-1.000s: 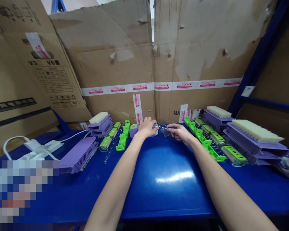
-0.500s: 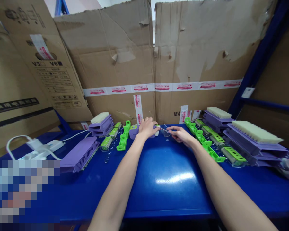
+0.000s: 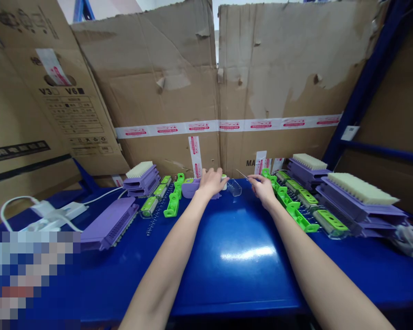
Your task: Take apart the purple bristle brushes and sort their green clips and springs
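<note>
My left hand [image 3: 211, 182] rests with its fingers apart on a purple part [image 3: 190, 189] near the cardboard at the back. Between my hands stands a small clear box [image 3: 234, 187]. A thin metal rod [image 3: 241, 173] is pinched in the fingers of my right hand [image 3: 262, 189], its tip pointing up and left above the clear box. Part of a light green and white piece [image 3: 224, 182] shows beside my left fingers; the rest is hidden.
Green brackets [image 3: 172, 205], thin springs [image 3: 152, 221] and clear boxes with green tops [image 3: 149, 206] line the left. Similar rows [image 3: 298, 215] and purple parts with bristles [image 3: 363, 188] stand right. A power strip [image 3: 67, 212] lies far left; cardboard [image 3: 165, 101] rises behind.
My right hand has moved right with the rod, away from my left hand, and the rod's tip now points upward. The left thumb has spread from the piece beside it. The view has shifted slightly.
</note>
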Tool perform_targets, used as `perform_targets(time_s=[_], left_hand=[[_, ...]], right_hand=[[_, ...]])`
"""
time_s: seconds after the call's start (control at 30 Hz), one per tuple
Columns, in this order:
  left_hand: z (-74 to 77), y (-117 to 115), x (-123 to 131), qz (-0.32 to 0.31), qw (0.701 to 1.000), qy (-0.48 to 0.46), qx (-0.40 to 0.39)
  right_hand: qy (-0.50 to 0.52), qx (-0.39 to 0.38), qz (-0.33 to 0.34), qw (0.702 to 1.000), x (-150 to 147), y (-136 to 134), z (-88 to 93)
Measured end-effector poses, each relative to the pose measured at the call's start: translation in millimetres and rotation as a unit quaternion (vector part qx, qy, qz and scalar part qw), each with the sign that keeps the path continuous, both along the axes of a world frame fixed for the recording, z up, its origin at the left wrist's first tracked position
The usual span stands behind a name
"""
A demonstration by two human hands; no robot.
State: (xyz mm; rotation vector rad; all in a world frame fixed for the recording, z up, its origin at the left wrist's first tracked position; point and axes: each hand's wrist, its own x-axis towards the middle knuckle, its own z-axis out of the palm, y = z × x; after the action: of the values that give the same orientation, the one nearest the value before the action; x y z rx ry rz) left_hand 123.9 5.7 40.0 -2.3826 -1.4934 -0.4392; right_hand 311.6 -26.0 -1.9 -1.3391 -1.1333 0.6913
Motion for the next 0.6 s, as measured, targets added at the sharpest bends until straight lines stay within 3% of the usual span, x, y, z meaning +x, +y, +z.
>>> perform_targets(time_s=[0.1, 0.23, 0.43, 0.6], left_hand=[[0.6, -2.6, 2.4, 0.008, 1.0, -0.016, 0.011], [0.1, -2.0, 4.4, -0.008, 0.997, -0.075, 0.025], [2.8, -1.8, 19.7, -0.006, 0.987, -0.158, -0.005], [1.1, -7.4, 37.3, 0.005, 0.992, -0.114, -0.046]], right_hand=[[-0.156, -0.031, -0.069, 0.985, -1.0, 2.5, -6.3], [-0.333, -0.112, -0.081, 0.933, -5.2, -1.9, -7.8], [-0.393, -0.153, -0.065, 0.904, -10.5, -5.6, -4.5], [-0.419, -0.162, -0.059, 0.891, -11.8, -6.2, -3.7]])
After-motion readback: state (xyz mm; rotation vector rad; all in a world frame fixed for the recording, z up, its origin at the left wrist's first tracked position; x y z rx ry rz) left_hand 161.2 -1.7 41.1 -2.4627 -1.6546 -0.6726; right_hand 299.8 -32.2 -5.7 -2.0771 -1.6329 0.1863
